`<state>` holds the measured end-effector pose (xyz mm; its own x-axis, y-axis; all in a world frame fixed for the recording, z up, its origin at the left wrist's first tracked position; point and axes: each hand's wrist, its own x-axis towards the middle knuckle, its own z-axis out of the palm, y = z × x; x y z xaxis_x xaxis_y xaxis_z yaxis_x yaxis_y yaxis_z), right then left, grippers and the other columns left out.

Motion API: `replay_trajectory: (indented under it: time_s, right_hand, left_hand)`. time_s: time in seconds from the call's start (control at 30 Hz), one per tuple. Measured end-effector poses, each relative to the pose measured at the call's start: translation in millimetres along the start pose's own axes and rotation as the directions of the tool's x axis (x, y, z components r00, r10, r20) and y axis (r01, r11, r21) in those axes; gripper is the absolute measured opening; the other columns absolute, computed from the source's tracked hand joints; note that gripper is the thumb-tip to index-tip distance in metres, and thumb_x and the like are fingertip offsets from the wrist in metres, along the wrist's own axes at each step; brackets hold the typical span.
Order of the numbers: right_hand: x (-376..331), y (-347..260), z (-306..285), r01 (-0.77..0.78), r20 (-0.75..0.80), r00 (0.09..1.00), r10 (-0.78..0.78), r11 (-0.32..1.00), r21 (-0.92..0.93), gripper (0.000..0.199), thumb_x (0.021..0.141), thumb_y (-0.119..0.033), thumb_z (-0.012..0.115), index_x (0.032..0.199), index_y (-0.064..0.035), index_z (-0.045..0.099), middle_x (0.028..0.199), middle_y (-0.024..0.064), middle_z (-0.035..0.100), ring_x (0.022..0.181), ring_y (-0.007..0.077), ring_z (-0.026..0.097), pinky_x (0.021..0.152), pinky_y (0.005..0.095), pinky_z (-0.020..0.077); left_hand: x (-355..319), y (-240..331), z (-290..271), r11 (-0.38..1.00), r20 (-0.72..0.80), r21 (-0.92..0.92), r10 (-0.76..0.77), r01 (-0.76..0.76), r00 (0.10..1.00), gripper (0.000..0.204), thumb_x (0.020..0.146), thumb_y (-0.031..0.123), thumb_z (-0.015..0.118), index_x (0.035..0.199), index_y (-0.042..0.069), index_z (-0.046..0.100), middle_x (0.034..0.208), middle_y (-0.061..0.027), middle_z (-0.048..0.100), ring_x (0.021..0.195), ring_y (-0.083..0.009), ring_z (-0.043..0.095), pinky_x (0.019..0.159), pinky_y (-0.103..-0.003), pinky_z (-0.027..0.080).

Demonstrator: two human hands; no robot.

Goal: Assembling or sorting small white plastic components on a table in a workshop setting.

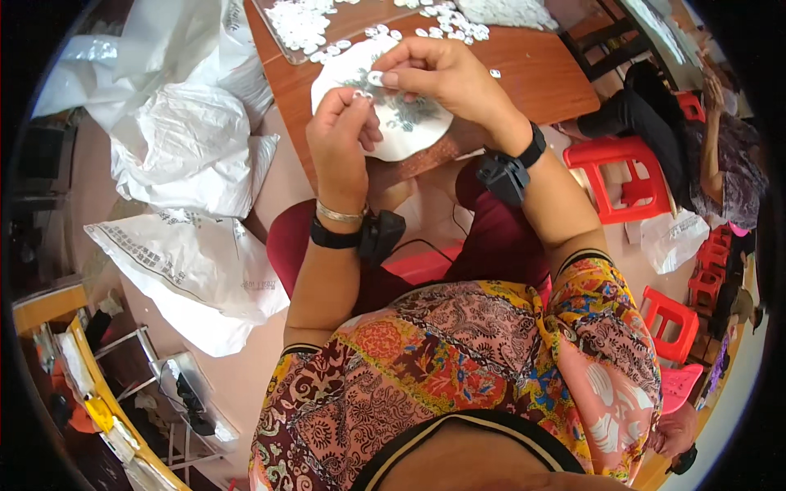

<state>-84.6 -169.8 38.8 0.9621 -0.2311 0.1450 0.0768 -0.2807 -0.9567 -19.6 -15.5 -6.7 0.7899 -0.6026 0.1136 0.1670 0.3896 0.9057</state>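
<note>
My left hand (340, 135) is closed in a pinch, with a small white plastic piece (362, 95) at its fingertips. Thumb and forefinger of my right hand (458, 80) grip a small white oval piece (376, 78), which seems to have a hole or slot. The two pieces are close together but apart. Below both hands lies a round white mat or shallow dish (409, 146), and on it is a pile of small dark grey parts (401, 114), too small to name. My right hand partly hides this pile.
Many white oval pieces (458, 24) lie loose across the brown table (536, 74), beside a clear tray (299, 24) heaped with more. Large white sacks (180, 147) stand on the left. A red stool (618, 176) and a seated person (729, 164) are at right.
</note>
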Motion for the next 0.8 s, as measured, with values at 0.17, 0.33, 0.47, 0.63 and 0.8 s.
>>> replay_trajectory:
  time_s: [0.17, 0.33, 0.47, 0.63, 0.8]
  right_hand:
    - [-1, 2, 2, -0.071, -0.034, 0.996, 0.078, 0.983, 0.170, 0.016, 0.086, -0.008, 0.063, 0.100, -0.0002, 0.065, 0.084, 0.0055, 0.068, 0.075, 0.0073, 0.062, 0.065, 0.0191, 0.0483]
    - [-4, -2, 8, -0.044, -0.043, 0.998, 0.054, 0.975, 0.217, 0.016, 0.084, -0.006, 0.065, 0.099, 0.0005, 0.065, 0.083, 0.0060, 0.068, 0.074, 0.0075, 0.062, 0.064, 0.0190, 0.0491]
    - [-5, -3, 7, -0.034, -0.035, 0.999, 0.042, 0.978, 0.207, 0.016, 0.084, -0.007, 0.065, 0.099, 0.0006, 0.065, 0.082, 0.0055, 0.068, 0.074, 0.0074, 0.062, 0.064, 0.0192, 0.0493]
    - [-7, -5, 7, -0.013, -0.045, 0.999, 0.023, 0.980, 0.201, 0.017, 0.084, -0.007, 0.065, 0.099, 0.0006, 0.065, 0.081, 0.0046, 0.067, 0.072, 0.0073, 0.061, 0.066, 0.0193, 0.0498]
    - [-9, -9, 6, -0.018, -0.032, 0.999, 0.024, 0.984, 0.179, 0.017, 0.084, -0.006, 0.065, 0.099, 0.0009, 0.065, 0.080, 0.0046, 0.067, 0.072, 0.0072, 0.061, 0.067, 0.0192, 0.0499]
  left_hand:
    - [-3, 1, 3, 0.999, -0.041, 0.028, -0.044, 0.045, 0.998, 0.013, 0.088, 0.015, 0.052, 0.081, 0.004, 0.055, 0.060, 0.0022, 0.050, 0.052, -0.0032, 0.042, 0.047, -0.018, 0.030]
    - [-3, 1, 4, 0.999, -0.033, 0.031, -0.027, 0.028, 0.999, 0.014, 0.088, 0.013, 0.050, 0.078, 0.003, 0.053, 0.060, 0.0019, 0.049, 0.053, -0.0041, 0.042, 0.048, -0.019, 0.033]
    - [-3, 3, 4, 0.998, -0.031, 0.056, -0.016, 0.017, 0.999, 0.014, 0.087, 0.012, 0.051, 0.077, 0.002, 0.053, 0.059, 0.0018, 0.048, 0.053, -0.0043, 0.042, 0.048, -0.020, 0.034]
    - [-4, 2, 3, 0.997, -0.021, 0.072, -0.025, 0.027, 0.999, 0.013, 0.087, 0.011, 0.050, 0.077, 0.002, 0.054, 0.059, 0.0019, 0.048, 0.052, -0.0046, 0.041, 0.048, -0.020, 0.034]
    - [-6, 2, 4, 0.995, -0.019, 0.091, -0.032, 0.034, 0.999, 0.013, 0.085, 0.011, 0.051, 0.077, 0.002, 0.055, 0.060, 0.0019, 0.048, 0.053, -0.0046, 0.041, 0.048, -0.021, 0.034]
